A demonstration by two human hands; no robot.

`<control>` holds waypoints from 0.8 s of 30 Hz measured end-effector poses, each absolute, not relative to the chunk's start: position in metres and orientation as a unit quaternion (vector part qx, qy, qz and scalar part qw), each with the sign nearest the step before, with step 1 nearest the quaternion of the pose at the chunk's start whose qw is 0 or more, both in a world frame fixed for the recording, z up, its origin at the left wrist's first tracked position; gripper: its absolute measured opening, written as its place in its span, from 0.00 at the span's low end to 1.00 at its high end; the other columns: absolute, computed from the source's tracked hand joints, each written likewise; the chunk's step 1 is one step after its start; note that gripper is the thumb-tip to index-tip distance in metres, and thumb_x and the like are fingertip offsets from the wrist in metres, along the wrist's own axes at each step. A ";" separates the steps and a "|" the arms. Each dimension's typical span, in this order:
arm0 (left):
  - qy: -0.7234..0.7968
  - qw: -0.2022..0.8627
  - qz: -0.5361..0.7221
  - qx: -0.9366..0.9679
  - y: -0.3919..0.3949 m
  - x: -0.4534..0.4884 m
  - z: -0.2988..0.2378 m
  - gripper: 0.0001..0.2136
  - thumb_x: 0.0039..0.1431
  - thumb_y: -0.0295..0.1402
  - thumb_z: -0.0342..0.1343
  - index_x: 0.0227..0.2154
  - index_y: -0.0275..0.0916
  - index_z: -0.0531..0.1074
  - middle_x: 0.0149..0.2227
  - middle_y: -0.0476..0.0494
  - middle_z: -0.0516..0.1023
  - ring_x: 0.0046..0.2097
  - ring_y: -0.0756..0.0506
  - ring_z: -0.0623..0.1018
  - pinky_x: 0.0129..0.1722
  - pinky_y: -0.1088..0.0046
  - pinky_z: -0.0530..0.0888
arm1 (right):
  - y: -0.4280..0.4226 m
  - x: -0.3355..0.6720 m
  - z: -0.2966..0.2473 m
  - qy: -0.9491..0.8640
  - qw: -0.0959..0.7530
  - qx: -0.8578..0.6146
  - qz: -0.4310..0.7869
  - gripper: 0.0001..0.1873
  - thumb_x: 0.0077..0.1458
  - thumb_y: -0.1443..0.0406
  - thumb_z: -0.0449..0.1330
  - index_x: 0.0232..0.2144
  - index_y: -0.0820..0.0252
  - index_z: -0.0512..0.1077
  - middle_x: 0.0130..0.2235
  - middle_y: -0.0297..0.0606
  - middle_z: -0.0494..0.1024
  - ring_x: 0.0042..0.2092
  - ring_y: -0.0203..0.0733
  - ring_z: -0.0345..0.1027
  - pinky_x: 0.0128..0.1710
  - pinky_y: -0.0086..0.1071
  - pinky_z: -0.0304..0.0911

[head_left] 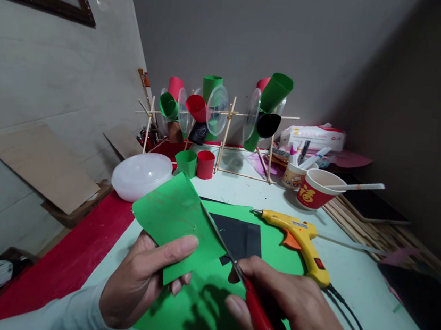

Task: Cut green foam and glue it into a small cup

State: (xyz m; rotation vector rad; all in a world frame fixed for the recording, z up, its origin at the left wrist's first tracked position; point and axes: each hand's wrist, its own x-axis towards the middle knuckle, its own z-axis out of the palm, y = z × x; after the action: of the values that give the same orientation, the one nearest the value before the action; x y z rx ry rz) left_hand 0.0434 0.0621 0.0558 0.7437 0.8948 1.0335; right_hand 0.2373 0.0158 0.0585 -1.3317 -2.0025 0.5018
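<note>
Between the thumb and fingers of my left hand [155,269] is a piece of green paper [183,208], held tilted above the table. My right hand [283,306] grips red-handled scissors [259,309], whose blades run along the right edge of that piece. Whether the blades are apart is hard to make out. Underneath lie a larger green sheet [181,321] and a black piece of paper [241,237]. A yellow hot glue gun [300,234] rests to the right of them, its nozzle toward the left.
Behind stands a wooden-stick frame [226,133] carrying clear discs and coloured paper tubes. A green paper ring [186,163] and a red ring [205,164] sit before it, beside a white plastic bowl [142,177]. On the right are a red paper cup [316,190] and wooden sticks [352,224].
</note>
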 end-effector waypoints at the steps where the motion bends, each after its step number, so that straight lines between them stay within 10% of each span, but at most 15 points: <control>1: 0.405 0.711 0.465 0.336 0.063 0.043 0.056 0.18 0.42 0.37 0.74 0.14 0.35 0.70 0.15 0.54 0.68 0.18 0.56 0.66 0.16 0.86 0.63 | 0.016 0.237 0.058 -0.763 0.338 -0.514 0.198 0.06 0.60 0.60 0.58 0.31 0.52 0.72 0.20 0.28 0.75 0.19 0.37 0.69 0.20 0.26 0.66; 24: 0.418 0.718 0.446 0.333 0.060 0.044 0.055 0.17 0.41 0.38 0.75 0.16 0.35 0.72 0.14 0.54 0.69 0.18 0.56 0.67 0.16 0.86 0.64 | 0.015 0.237 0.046 -0.769 0.373 -0.485 0.183 0.09 0.63 0.59 0.56 0.31 0.52 0.69 0.20 0.29 0.75 0.18 0.36 0.67 0.19 0.28 0.64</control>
State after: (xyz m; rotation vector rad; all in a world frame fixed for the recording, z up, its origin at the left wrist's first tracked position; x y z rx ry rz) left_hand 0.0437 0.0603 0.0549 0.7360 0.9242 0.9862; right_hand 0.2374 0.0151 0.0457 -1.2425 -1.9714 0.4695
